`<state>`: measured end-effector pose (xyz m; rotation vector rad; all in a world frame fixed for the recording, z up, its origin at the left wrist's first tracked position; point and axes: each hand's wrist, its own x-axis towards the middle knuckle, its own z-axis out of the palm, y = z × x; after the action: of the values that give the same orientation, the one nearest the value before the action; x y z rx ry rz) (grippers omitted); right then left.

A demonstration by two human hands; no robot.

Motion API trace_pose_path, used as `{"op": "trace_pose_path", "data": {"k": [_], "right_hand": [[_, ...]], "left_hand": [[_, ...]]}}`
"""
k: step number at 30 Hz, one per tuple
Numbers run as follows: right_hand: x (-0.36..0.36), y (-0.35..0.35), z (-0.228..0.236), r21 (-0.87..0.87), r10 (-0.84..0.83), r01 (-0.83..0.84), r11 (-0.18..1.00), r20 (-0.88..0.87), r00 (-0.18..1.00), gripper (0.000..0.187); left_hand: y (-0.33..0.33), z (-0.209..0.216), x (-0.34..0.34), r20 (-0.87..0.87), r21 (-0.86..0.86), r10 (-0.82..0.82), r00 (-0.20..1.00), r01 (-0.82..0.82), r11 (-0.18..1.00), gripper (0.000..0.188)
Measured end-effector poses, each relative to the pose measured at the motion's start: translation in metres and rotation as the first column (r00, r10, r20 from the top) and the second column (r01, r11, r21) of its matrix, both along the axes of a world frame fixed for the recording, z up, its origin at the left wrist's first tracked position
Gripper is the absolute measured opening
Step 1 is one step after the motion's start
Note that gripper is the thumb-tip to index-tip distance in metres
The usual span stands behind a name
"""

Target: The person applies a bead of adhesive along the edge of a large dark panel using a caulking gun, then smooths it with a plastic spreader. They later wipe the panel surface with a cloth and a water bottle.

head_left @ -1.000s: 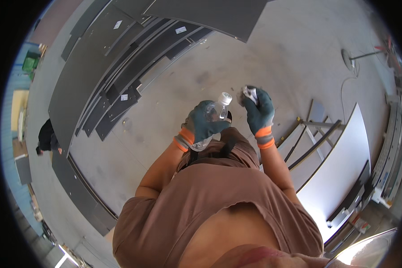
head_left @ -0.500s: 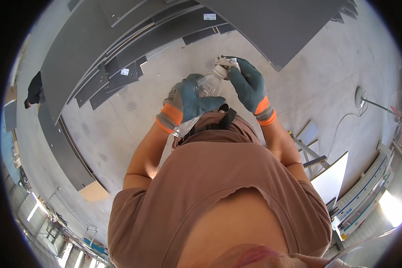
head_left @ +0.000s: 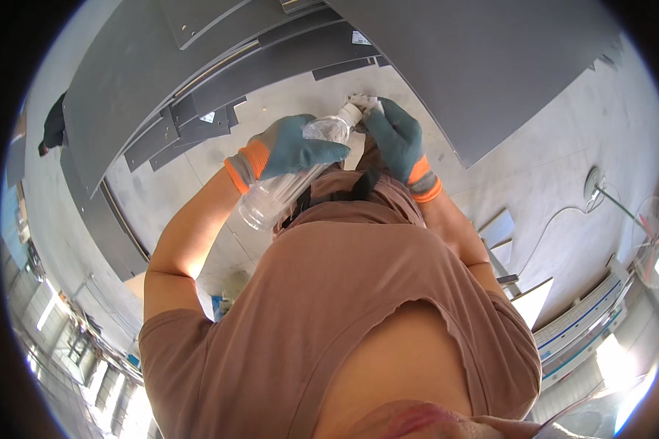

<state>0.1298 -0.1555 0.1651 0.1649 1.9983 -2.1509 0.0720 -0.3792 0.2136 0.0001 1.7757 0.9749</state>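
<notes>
My left hand (head_left: 291, 148), in a blue-and-grey work glove with an orange cuff, is closed round a clear plastic bottle (head_left: 267, 201). The bottle lies tilted in front of my waist, its base toward the lower left and its white cap (head_left: 350, 114) toward the upper right. At the cap end, my gloved right hand (head_left: 397, 139) pinches a crumpled whitish cloth (head_left: 365, 102). The cloth sits against or just beside the cap; contact cannot be made out. The right fingertips are partly hidden behind the cloth.
Dark grey boards (head_left: 285, 69) lie stacked ahead and to the left. A large grey panel (head_left: 483, 73) juts in at the upper right, close to my right hand. A fan (head_left: 648, 241) stands far right with a cable on the floor. A person in dark clothes (head_left: 55, 124) is far left.
My left hand has moved left and the bottle has swung out, showing more of its body and base. My right hand has come slightly left and down with the cloth. The view has shifted.
</notes>
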Motion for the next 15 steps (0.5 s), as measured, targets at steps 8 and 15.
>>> {"op": "trace_pose_path", "data": {"k": [8,15], "right_hand": [[-0.065,0.044,-0.015,-0.150,0.126,-0.138,0.979,-0.087,0.988,0.037],[-0.138,0.060,-0.019,0.059,-0.041,0.039,0.998,0.044,0.998,0.023]], "left_hand": [[0.019,-0.030,-0.013,-0.384,0.121,0.235,0.893,-0.204,0.972,0.056],[0.015,-0.049,-0.031,-0.474,0.297,0.536,0.699,-0.446,0.844,0.056]]}}
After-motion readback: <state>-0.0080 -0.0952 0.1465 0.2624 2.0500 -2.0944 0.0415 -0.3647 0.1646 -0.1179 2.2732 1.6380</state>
